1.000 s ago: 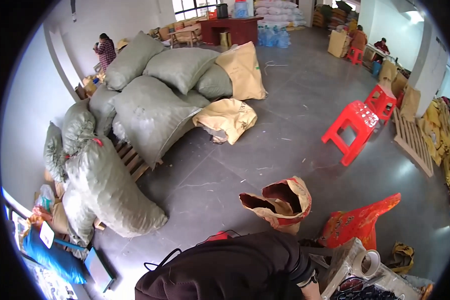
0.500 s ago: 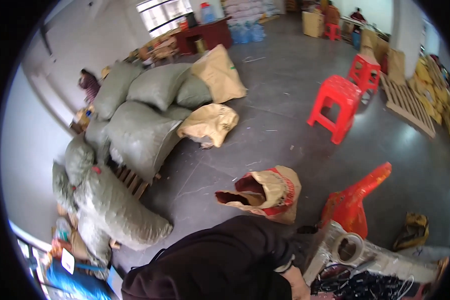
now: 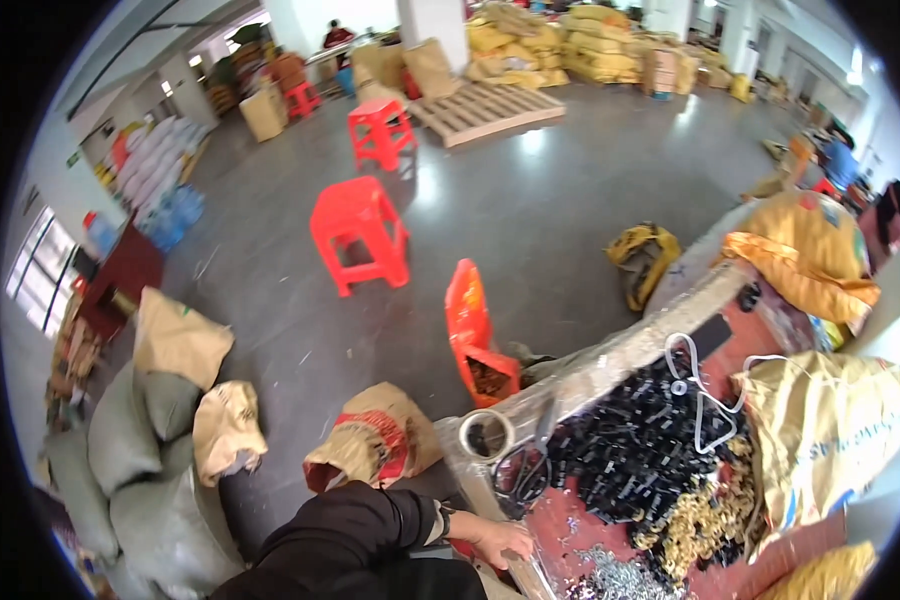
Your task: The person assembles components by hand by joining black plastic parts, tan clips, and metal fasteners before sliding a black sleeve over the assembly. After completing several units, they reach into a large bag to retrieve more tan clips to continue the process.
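My left hand (image 3: pixel 502 541), in a dark sleeve, is at the near left edge of a work table (image 3: pixel 592 392) whose raised border is wrapped in clear film. Its fingers look curled over that edge. On the red tabletop beside it lie small silvery pieces (image 3: pixel 618 574), a heap of black parts (image 3: pixel 625 440) and a pile of gold-coloured pieces (image 3: pixel 705 525). A roll of tape (image 3: pixel 507 433) sits on the border's corner, with dark-handled scissors (image 3: pixel 523 478) close by. A white cord (image 3: pixel 703 400) loops over the black heap. My right hand is out of sight.
An open paper sack (image 3: pixel 390 435) and a red-orange bag (image 3: pixel 468 325) stand beside the table. Red stools (image 3: pixel 360 225) and a wooden pallet (image 3: pixel 490 112) are farther off. Stuffed grey-green sacks (image 3: pixel 170 525) fill the lower left. A tan sack (image 3: pixel 820 425) lies at the table's right.
The view has swung to the right, bringing the table with its piles into sight. The stools and sacks now appear farther left. My left hand stays near the table edge.
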{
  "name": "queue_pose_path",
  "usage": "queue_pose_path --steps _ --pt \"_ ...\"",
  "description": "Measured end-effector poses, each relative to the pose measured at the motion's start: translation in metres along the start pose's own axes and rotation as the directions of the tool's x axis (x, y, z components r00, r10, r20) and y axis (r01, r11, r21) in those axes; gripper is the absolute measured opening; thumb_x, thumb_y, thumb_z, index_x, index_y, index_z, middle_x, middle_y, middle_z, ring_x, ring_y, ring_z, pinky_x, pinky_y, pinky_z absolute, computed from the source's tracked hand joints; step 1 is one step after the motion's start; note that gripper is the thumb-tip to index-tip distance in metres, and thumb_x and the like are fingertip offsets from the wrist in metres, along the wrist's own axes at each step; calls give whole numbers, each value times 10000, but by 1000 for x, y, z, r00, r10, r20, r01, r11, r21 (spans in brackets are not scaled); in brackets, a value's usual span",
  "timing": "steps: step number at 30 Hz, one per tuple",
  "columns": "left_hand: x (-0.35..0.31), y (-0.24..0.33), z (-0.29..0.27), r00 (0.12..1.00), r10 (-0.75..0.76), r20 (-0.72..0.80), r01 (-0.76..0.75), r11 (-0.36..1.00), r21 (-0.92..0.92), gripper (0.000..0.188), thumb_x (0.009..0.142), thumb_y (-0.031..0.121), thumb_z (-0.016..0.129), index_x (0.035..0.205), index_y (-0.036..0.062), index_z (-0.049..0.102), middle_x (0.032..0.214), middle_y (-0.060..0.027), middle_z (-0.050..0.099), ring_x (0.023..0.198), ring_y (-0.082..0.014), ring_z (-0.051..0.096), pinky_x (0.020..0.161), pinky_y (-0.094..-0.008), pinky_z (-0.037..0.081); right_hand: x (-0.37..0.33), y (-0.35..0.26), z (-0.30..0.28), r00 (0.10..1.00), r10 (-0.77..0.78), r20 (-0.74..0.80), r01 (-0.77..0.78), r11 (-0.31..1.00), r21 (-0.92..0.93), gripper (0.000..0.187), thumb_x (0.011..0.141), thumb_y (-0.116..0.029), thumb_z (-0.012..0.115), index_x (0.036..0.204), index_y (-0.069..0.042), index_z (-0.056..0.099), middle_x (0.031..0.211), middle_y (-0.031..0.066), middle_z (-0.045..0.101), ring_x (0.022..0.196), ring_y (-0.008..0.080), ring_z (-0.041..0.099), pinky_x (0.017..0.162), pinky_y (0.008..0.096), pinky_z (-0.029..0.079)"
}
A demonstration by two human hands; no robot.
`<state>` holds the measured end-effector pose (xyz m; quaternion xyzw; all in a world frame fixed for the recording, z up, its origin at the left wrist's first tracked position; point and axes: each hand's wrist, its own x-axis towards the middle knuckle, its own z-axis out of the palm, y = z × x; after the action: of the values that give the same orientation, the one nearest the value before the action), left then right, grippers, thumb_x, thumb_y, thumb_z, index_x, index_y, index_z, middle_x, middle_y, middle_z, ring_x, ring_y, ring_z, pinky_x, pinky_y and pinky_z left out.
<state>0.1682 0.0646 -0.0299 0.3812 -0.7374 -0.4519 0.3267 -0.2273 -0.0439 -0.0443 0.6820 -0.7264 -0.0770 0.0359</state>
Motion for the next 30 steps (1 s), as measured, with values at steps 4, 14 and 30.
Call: queue_pose_path --steps 4,14,30 --pt "11 -1 -13 981 -95 167 111 990 -86 415 615 214 632 974 23 551 995 -141 512 952 -296 479 827 -368 378 -31 17 -20 986 166 32 -167 986 2 221 780 -234 442 915 -136 587 1008 138 467 954 321 416 769 437 385" --pt "32 -11 -34 856 -219 468 339 921 -190 424 681 219 607 1042 10 529 1032 -134 513 986 -246 480 850 -328 372 -46 13 -62 888 458 47 -460 882 96 357 778 -341 419 928 -30 510 927 161 509 850 337 477 678 445 408" --pt "38 -2 -47 791 -170 588 276 957 -94 420 750 235 567 1105 28 485 1069 -137 487 1032 -254 444 882 -321 348 -59 15 -54 873 482 -69 -462 865 196 252 748 -269 478 749 -19 510 827 164 500 811 321 462 695 396 379"
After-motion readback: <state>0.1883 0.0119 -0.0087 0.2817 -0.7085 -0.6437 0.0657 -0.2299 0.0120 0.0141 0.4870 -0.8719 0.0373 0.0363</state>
